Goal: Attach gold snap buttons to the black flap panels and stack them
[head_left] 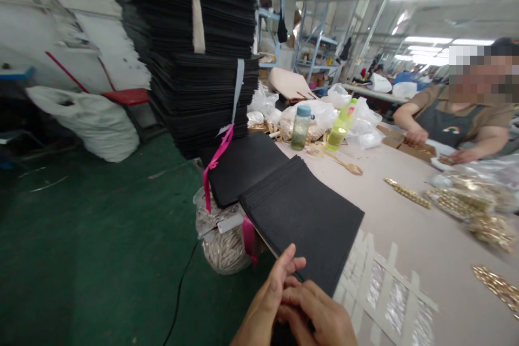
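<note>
My left hand (267, 294) and my right hand (318, 311) are close together at the near edge of a fanned pile of black sheets (308, 211). The left hand's fingers are stretched out, pointing up over the pile's edge. On my right hand the fingers are curled in against the left palm, and what they hold, if anything, is hidden. Beyond the pile lies another flat black stack (251, 165) with rounded corners. To the right are pale strips with clear glittery panels (389, 286) on the table (377, 184).
A tall stack of black sheets (203, 86) rises at the far left end. A blue-capped bottle (300, 128), a yellow-green bottle (340, 127) and gold chains (407, 193) lie across the table. A co-worker (458, 113) sits opposite. A stuffed bag (227, 248) is below the edge.
</note>
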A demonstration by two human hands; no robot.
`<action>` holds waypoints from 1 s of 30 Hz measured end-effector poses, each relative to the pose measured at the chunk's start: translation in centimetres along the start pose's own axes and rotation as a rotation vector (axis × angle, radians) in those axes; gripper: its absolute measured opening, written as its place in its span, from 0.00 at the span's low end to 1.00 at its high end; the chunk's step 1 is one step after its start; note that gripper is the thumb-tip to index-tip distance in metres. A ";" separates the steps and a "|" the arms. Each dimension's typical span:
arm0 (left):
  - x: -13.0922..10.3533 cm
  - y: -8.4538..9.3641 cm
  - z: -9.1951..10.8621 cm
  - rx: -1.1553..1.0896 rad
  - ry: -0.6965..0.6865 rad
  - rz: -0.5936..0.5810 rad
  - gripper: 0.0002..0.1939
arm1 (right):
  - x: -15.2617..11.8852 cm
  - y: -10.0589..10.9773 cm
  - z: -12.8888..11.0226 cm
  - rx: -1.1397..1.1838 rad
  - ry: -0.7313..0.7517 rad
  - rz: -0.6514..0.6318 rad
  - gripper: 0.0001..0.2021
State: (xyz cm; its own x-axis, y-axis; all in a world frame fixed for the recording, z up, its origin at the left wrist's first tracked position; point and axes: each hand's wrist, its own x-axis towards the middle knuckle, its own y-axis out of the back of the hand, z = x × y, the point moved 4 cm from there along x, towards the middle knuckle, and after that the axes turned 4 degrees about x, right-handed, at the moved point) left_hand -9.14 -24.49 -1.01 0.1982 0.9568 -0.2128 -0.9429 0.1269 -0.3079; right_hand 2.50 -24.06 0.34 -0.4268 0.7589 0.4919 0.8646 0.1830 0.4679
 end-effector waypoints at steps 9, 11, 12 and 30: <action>1.6 3.4 -1.2 -0.031 0.208 0.338 0.25 | 7.2 6.0 7.6 -0.378 -0.275 0.053 0.06; 1.6 3.5 -1.4 -0.031 0.223 0.335 0.24 | 8.0 6.1 9.0 -0.470 -0.243 -0.041 0.07; 1.5 3.5 -1.6 -0.030 0.235 0.331 0.24 | 8.0 6.0 9.3 -0.487 -0.229 -0.083 0.08; -2.1 1.5 -3.0 0.250 0.232 0.351 0.23 | -1.3 5.6 4.9 0.066 -0.799 -0.036 0.10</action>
State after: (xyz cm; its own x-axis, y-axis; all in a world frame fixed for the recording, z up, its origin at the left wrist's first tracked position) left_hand -10.15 -27.07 -3.76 -0.1154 0.8732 -0.4735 -0.9933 -0.1066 0.0454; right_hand 9.23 -21.01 -1.26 -0.1574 0.9653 -0.2085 0.8787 0.2333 0.4164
